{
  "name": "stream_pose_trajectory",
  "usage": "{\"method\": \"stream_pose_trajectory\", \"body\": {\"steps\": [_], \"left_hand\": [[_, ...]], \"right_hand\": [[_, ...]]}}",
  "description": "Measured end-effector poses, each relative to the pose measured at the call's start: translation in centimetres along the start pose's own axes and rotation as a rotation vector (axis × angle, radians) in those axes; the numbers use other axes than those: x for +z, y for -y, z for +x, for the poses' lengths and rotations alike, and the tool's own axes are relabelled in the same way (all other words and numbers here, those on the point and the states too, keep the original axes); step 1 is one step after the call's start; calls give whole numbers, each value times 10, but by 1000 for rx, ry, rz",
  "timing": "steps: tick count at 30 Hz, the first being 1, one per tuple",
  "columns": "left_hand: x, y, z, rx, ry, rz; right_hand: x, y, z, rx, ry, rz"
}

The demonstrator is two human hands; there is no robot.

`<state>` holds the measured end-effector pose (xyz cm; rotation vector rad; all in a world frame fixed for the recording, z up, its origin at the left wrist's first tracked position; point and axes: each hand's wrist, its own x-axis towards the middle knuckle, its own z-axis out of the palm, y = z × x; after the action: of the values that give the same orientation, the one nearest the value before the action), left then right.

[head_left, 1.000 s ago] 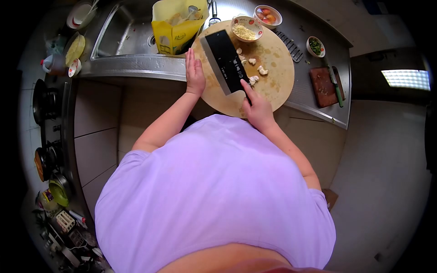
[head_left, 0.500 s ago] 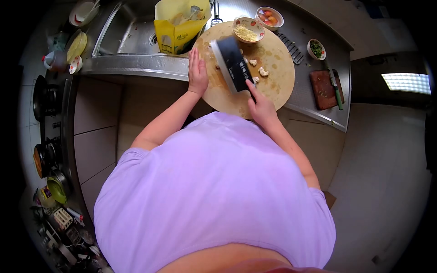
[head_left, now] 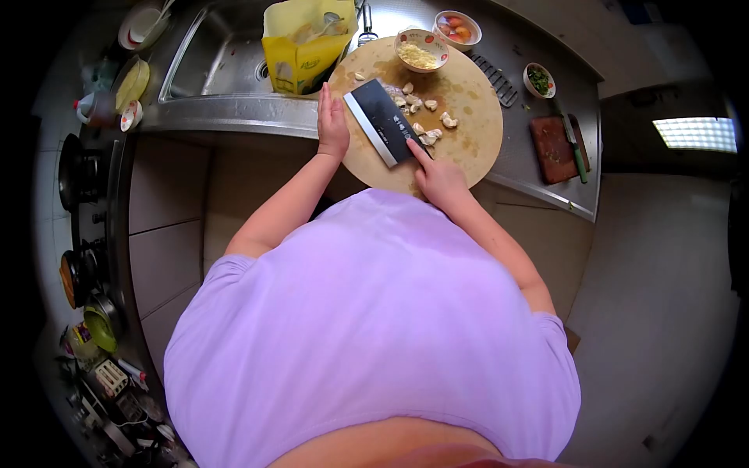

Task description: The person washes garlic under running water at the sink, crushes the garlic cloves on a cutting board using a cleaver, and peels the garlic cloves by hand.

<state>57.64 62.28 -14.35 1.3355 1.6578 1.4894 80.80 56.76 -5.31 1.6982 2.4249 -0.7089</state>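
My right hand (head_left: 442, 184) grips the handle of a cleaver (head_left: 383, 123), its index finger stretched along the blade. The broad dark blade lies nearly flat over the left part of a round wooden chopping board (head_left: 473, 139), its bright edge facing left. Whitish pieces that look like garlic cloves (head_left: 429, 136) are scattered on the board right of the blade. My left hand (head_left: 333, 131) rests at the board's left edge with its fingers straight, holding nothing. A bowl of chopped pale bits (head_left: 418, 56) stands on the board's far side.
A yellow bag (head_left: 306, 48) stands beside the sink (head_left: 218, 66). On the right are a bowl of reddish fruit (head_left: 457, 30), a black rack (head_left: 495, 80), a bowl of chopped greens (head_left: 539, 80), and a small brown board (head_left: 554, 152) with a green-handled knife (head_left: 576, 148).
The cleaver has tilted over from a raised, blurred position and now lies flatter, further left and lower. More whitish pieces show beside it. My left hand has hardly moved.
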Motion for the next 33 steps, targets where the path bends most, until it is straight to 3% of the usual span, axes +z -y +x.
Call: {"method": "stream_pose_trajectory", "body": {"steps": [5,7,9,11,12,13,15,17,20,21,23,24,25,26,27,29,31,33], "left_hand": [[-1,2,4,-41,-35,-49],[-6,10,9,-28,32,-55],[-12,5,8,-26,104,-56],[-16,-12,16,-29,357,159],[-12,-15,18,-13,390,177],[-9,-18,20,-15,390,179],[-3,-26,27,459,468,401],[7,-32,31,491,546,490],[22,-35,37,497,651,665],[26,-34,41,463,667,752],[27,-32,46,500,719,729],[27,-31,49,528,765,709],[27,-30,51,533,779,699],[25,-35,54,360,833,476],[24,-38,56,181,878,254],[21,-39,55,108,899,102],[13,-50,59,36,907,-48],[-2,-70,66,-299,985,-362]], "right_hand": [[-5,-22,-3,-59,-105,520],[-13,-35,-17,-1,-122,566],[-9,-52,-28,17,-426,536],[-7,-66,-36,49,-641,486],[-7,-73,-39,204,-545,471],[-3,-81,-38,204,-542,473],[12,-96,-30,341,-563,383],[16,-99,-23,366,-586,372],[-8,-84,-18,450,-293,-25],[-10,-82,-16,459,-297,-23],[-14,-76,-13,224,-545,-353],[-17,-69,-7,239,-542,-353],[-19,-60,3,90,-640,-106],[-22,-47,12,-60,-729,140],[-22,-32,21,-43,-725,137],[-20,1,38,40,-468,746],[-17,24,57,30,-488,881],[-19,37,70,12,-507,1016]]}}
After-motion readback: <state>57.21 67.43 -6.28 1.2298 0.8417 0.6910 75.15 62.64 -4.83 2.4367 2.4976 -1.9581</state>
